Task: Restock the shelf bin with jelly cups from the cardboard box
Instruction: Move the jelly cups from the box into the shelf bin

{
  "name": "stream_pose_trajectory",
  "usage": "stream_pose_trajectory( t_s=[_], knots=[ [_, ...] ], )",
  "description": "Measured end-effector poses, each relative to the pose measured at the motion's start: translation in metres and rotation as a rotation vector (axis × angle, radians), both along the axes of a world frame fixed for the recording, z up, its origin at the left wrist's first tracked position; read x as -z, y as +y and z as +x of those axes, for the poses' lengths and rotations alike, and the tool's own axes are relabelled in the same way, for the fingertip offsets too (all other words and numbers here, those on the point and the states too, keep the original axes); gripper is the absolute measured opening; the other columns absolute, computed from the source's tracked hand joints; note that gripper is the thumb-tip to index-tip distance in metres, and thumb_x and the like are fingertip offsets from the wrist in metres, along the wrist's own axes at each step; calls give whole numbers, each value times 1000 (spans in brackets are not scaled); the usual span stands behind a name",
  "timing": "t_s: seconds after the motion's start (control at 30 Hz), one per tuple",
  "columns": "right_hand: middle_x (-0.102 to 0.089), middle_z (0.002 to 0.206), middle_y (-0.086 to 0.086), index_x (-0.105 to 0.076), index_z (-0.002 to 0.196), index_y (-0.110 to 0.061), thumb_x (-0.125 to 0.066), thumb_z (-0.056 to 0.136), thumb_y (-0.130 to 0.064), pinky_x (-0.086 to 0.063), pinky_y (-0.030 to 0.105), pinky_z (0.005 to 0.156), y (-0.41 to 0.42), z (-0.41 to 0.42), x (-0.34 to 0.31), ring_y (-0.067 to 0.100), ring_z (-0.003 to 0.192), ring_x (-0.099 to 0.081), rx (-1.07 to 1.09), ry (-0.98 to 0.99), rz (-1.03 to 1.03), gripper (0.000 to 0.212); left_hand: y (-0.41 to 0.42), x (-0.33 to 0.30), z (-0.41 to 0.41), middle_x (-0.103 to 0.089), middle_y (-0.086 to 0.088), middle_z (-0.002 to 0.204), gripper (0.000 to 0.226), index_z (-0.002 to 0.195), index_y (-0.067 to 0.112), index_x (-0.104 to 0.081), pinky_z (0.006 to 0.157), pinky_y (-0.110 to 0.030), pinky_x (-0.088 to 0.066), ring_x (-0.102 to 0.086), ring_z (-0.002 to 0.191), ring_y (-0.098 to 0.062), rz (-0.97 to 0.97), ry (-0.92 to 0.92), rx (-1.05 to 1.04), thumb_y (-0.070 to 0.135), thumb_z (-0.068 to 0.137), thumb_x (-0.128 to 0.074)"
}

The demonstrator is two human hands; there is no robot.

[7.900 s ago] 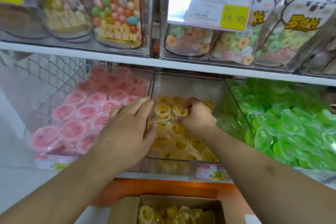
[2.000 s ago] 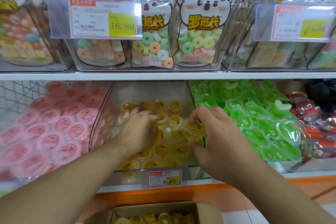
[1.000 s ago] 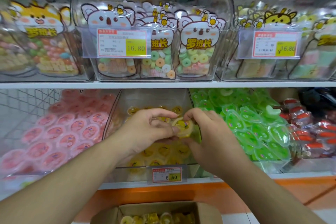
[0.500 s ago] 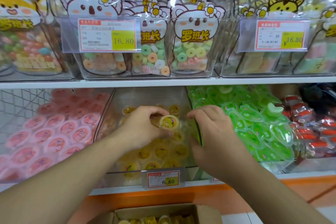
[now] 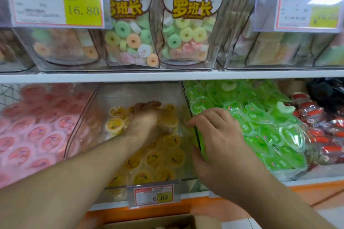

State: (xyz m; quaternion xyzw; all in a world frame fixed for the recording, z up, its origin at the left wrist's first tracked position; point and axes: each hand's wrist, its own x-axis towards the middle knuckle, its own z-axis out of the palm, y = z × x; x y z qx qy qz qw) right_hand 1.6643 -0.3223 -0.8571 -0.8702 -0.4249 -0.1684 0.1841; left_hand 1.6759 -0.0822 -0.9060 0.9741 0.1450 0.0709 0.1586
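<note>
The clear shelf bin (image 5: 141, 92) in the middle of the lower shelf holds several yellow jelly cups (image 5: 163, 156). My left hand (image 5: 143, 123) reaches deep into it, blurred by motion, and holds a yellow jelly cup (image 5: 168, 119) at its fingertips above the pile. My right hand (image 5: 217, 135) hovers with loosely bent fingers at the bin's right wall, thumb at the bin's side, holding nothing. Only the top edge of the cardboard box (image 5: 201, 221) shows at the bottom of the view.
A bin of pink jelly cups (image 5: 37, 134) stands to the left and a bin of green jelly cups (image 5: 260, 126) to the right, with red packets (image 5: 320, 132) beyond. The upper shelf board (image 5: 167, 75) carries candy-ring bags (image 5: 186, 33). A 6.60 price tag (image 5: 154, 195) hangs on the bin's front.
My left hand has carried the yellow jelly cup down and deeper into the bin. My right hand, which earlier touched that cup, has drawn back to the bin's right wall. The view moved closer.
</note>
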Motion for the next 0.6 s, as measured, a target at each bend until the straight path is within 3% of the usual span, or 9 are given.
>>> stream_pose_trajectory(
  t_s=[0.17,0.3,0.43,0.6],
  knots=[
    [-60,114,-2,-66,117,-15,-64,78,-21,-46,46,100,1,-1,0,29,119,-52,6,-13,-2,40,-4,0,-11,-51,11,152,58,130,46,-68,114,-42,-35,-40,136,-31,74,-122,42,63,74,-70],
    [-60,115,-3,-66,117,-16,-65,78,-22,-44,44,104,-1,-2,0,27,122,-51,3,-8,-13,39,-5,-1,-19,-59,11,145,35,122,41,-74,110,-45,-39,-45,133,-31,127,-156,80,47,87,-74],
    [-60,116,-3,-66,117,-16,-64,78,-22,-42,42,106,-1,-3,-1,27,124,-50,7,-4,-25,39,-11,0,-27,-59,19,146,34,134,43,-66,109,-42,-33,-43,138,-25,168,-132,117,42,101,-59],
    [-61,117,-3,-66,119,-16,-62,80,-23,-43,44,107,0,-2,-1,27,124,-50,11,7,-23,40,-16,-3,-31,-58,21,146,41,142,41,-59,105,-40,-29,-41,138,-21,222,-121,152,37,101,-56]
  ],
)
